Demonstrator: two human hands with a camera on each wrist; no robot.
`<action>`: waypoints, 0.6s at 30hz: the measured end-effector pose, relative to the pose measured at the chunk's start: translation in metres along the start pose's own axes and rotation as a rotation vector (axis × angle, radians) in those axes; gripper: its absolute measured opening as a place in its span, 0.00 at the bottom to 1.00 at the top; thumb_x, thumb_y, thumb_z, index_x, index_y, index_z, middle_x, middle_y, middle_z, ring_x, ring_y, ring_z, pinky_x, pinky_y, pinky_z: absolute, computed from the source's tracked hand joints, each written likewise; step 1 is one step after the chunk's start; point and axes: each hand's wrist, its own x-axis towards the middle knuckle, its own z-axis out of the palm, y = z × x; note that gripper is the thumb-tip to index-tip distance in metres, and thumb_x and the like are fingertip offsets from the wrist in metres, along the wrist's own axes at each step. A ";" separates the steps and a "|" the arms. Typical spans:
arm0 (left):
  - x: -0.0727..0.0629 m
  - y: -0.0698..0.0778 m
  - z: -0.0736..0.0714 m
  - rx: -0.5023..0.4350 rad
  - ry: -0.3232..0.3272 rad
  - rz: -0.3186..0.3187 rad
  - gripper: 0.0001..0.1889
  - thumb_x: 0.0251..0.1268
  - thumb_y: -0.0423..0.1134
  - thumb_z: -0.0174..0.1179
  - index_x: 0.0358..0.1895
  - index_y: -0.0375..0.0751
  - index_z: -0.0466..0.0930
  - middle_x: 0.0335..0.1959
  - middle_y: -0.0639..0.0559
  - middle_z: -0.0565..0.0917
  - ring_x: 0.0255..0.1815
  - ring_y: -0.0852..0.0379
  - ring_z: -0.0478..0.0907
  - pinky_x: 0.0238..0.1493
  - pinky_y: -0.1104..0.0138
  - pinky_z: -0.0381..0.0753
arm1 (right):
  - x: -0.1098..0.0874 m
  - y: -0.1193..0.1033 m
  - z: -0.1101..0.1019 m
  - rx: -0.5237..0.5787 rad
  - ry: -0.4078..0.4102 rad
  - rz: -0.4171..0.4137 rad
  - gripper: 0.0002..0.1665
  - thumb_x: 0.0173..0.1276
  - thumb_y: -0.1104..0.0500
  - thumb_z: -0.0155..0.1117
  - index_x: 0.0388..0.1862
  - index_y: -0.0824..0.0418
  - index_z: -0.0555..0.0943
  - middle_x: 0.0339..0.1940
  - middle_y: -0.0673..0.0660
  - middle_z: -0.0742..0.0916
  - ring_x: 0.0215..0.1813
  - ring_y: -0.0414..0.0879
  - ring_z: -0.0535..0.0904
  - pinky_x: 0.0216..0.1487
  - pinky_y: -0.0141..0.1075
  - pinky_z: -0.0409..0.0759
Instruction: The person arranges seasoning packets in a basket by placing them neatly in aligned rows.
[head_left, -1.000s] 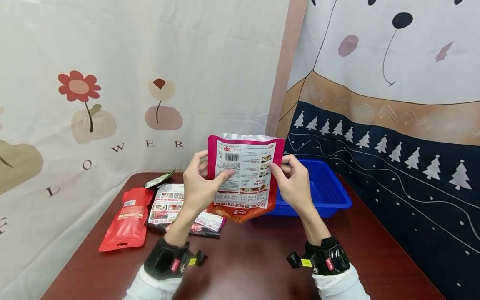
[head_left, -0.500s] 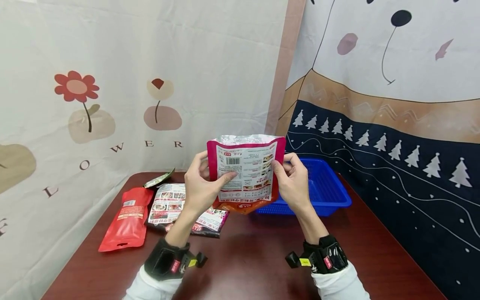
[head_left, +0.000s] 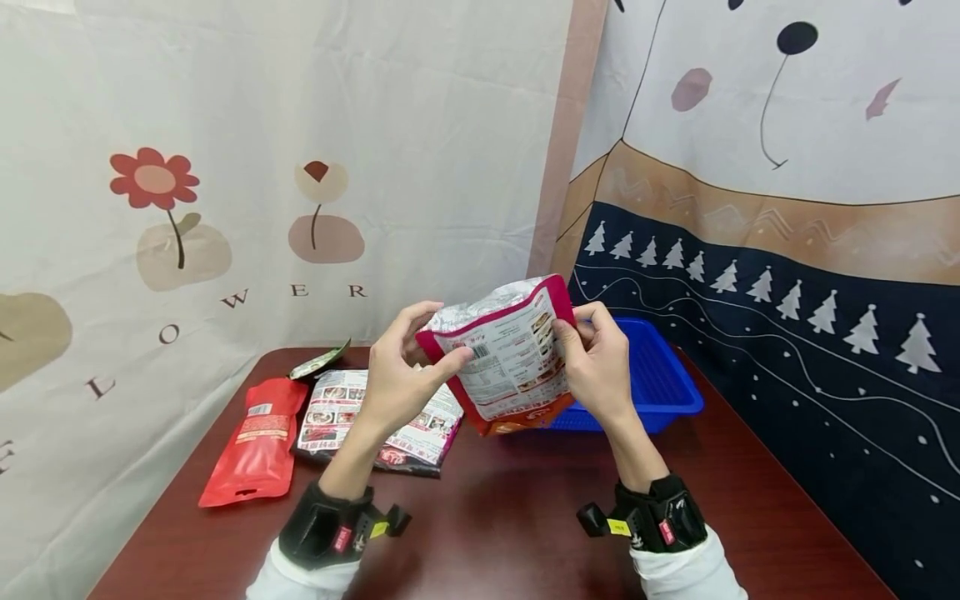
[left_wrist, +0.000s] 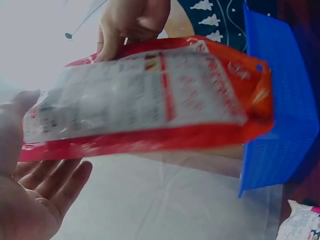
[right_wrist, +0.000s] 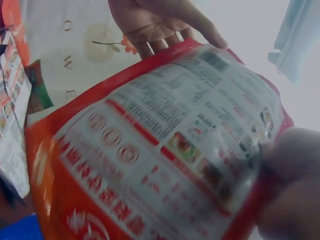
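1. The food pouch (head_left: 510, 367), red-bordered with an orange base, sits level between my hands half a second ago; now it slants, its left top corner dipped and its right top corner raised.
2. More of the silvery surface behind its top border shows than before. I can't tell whether the mouth is open.
3. My right hand (head_left: 600, 367) pinches the pouch's right edge, thumb on the printed panel, fingers behind.
4. My left hand (head_left: 401, 375) is at the dipped corner, thumb over the front. The left wrist view shows my fingers spread loosely past the lower edge, so I can't tell whether I'm pinching or only touching.
5. The pouch is mid-frame, held above the counter (head_left: 517, 517). Its orange base now points further right, overlapping the blue basket (head_left: 678, 406) in my view; I can't judge the gap between them.
6. The red packet (head_left: 255, 442), the packets with food photos (head_left: 337, 408) and the green packet (head_left: 318, 362) lie at centre left, unchanged.
7. For the work, I judge this as turning the pouch in the air, my right hand giving the surer hold; it isn't set down yet.
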 end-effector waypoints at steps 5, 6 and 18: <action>-0.001 0.004 -0.005 0.029 -0.054 0.038 0.34 0.70 0.43 0.81 0.77 0.57 0.79 0.72 0.56 0.89 0.77 0.59 0.85 0.81 0.59 0.82 | -0.002 -0.008 -0.007 -0.197 -0.090 -0.156 0.07 0.81 0.67 0.71 0.47 0.69 0.80 0.36 0.63 0.97 0.23 0.44 0.83 0.25 0.23 0.75; -0.002 0.004 -0.005 0.036 -0.075 0.044 0.35 0.70 0.43 0.81 0.78 0.58 0.78 0.73 0.57 0.88 0.78 0.59 0.84 0.84 0.55 0.80 | -0.003 -0.010 -0.008 -0.229 -0.110 -0.178 0.07 0.81 0.67 0.71 0.47 0.68 0.80 0.36 0.62 0.96 0.23 0.43 0.82 0.25 0.24 0.74; -0.007 0.006 0.002 0.155 -0.330 0.072 0.48 0.62 0.50 0.87 0.85 0.62 0.72 0.76 0.56 0.86 0.73 0.52 0.87 0.70 0.49 0.91 | -0.010 -0.025 -0.009 -0.449 -0.384 -0.300 0.10 0.77 0.70 0.74 0.50 0.62 0.81 0.36 0.59 0.94 0.29 0.44 0.87 0.31 0.31 0.87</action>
